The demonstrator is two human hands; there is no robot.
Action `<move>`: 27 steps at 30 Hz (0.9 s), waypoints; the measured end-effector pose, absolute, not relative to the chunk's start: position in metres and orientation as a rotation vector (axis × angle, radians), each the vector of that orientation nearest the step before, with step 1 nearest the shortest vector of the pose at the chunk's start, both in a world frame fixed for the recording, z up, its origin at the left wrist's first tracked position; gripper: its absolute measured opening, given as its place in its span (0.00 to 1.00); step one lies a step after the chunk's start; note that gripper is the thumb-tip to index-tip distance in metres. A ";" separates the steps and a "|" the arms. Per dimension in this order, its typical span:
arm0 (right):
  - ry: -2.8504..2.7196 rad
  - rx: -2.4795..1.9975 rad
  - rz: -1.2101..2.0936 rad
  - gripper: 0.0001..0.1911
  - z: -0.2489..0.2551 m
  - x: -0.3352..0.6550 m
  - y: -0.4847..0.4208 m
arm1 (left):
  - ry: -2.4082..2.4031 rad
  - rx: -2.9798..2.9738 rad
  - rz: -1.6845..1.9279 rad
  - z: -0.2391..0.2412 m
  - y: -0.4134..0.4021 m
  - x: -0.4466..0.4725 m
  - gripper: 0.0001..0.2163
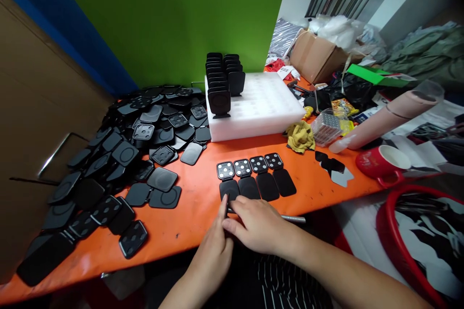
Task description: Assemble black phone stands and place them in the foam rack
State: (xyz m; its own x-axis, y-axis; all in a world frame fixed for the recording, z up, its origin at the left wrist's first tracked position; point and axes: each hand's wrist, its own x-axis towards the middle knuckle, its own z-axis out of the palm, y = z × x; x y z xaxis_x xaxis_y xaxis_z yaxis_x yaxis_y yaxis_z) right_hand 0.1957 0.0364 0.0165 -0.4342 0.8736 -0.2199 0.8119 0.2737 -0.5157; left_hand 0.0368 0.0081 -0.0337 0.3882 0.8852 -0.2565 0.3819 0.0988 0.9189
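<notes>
My left hand (216, 246) and my right hand (258, 226) meet at the front edge of the orange table. Pressed between the fingers of my left hand is a thin black piece (227, 203), seen edge-on and mostly hidden. My right hand is closed around a silver metal rod (294, 219), whose ribbed end sticks out to the right. Just beyond the hands, several black hinged folding panels (267, 187) lie unfolded in a row. Their far halves carry pale round dots, and the nearest left panel almost touches my fingertips.
A large heap of black folding panels (125, 153) covers the table's left side. Behind the row, a white foam block (261, 106) holds upright black panels (219, 102). To the right are a yellow cloth (300, 136), a clear box (326, 128) and a red mug (377, 164).
</notes>
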 end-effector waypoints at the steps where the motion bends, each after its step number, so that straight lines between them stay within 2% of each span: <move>1: -2.410 -1.629 0.866 0.22 0.016 0.195 0.036 | 1.199 1.499 0.545 -0.034 0.007 0.037 0.28; 9: -2.292 -1.537 0.921 0.16 0.001 0.183 0.028 | 1.170 1.405 0.621 -0.032 0.010 0.042 0.24; 17: -2.234 -1.505 1.015 0.15 0.011 0.183 0.028 | 1.191 1.335 0.642 -0.034 0.011 0.036 0.29; 27: -2.312 -1.362 0.987 0.12 0.020 0.185 0.030 | 1.094 1.061 0.608 -0.027 0.011 0.028 0.25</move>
